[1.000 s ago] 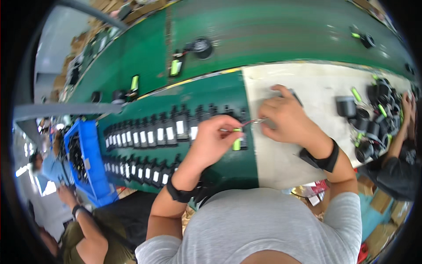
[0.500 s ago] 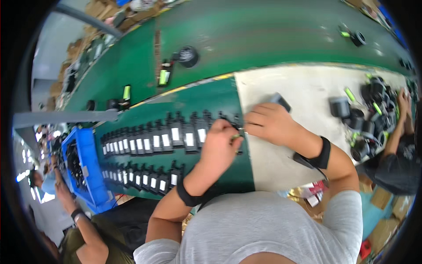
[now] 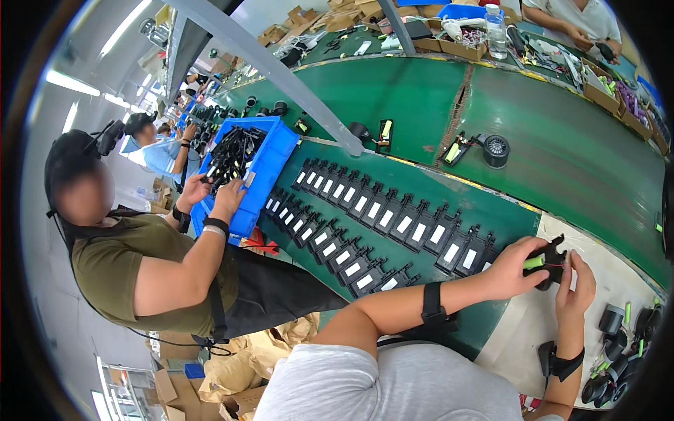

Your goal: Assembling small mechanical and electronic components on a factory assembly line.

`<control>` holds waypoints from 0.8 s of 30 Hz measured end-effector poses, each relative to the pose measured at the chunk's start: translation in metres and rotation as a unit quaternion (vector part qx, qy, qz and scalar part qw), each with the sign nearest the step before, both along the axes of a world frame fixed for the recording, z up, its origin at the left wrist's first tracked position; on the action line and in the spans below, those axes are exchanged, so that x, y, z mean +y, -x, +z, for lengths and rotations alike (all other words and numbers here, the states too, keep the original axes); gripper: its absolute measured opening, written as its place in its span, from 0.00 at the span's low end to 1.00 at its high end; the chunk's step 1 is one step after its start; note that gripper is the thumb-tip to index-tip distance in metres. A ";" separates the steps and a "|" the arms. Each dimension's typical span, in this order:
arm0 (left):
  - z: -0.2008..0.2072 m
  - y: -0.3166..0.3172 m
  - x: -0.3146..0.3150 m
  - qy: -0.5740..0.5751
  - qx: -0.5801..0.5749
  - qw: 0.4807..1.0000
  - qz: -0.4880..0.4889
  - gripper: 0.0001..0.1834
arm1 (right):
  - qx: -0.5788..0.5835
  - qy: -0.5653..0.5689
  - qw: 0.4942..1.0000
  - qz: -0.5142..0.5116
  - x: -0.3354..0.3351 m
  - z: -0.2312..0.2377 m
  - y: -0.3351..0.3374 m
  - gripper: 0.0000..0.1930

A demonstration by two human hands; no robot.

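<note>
My left hand is closed on a black plastic housing with a lime-green cylindrical cell in it. Against the right side of this part, the fingers of my right hand pinch a thin red wire that runs from the cell. Both hands are over the edge between the green table and a pale sheet. To their left, black flat housings with white labels lie in one long row, and a second row of similar housings lies nearer me.
A co-worker at left has both hands at a blue crate of black parts. Loose black cylindrical parts with green cells lie at right. A grey post crosses above. A green conveyor runs behind, carrying a motor-like part.
The view has swung left, bringing the co-worker and crate further in. My hands were together at the row's right end; now they hold up the black housing with the green cell between them.
</note>
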State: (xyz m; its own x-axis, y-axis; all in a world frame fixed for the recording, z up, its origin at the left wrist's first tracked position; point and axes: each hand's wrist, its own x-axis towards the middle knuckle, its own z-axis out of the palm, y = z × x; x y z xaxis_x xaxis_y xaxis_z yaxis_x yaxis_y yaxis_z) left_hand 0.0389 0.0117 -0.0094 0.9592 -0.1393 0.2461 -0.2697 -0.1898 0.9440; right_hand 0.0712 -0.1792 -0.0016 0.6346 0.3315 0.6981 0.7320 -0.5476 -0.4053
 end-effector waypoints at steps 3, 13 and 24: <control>0.003 -0.008 -0.015 0.111 0.085 0.987 -0.082 0.26 | 0.106 -0.063 0.991 -0.056 -0.009 -0.005 0.002 0.11; 0.043 -0.012 -0.018 0.367 0.213 0.902 -0.079 0.19 | 0.043 -0.159 0.984 -0.063 0.013 0.024 -0.008 0.13; 0.043 -0.012 -0.020 0.136 0.153 0.977 -0.056 0.16 | 0.120 -0.234 0.959 0.103 0.015 0.015 -0.002 0.11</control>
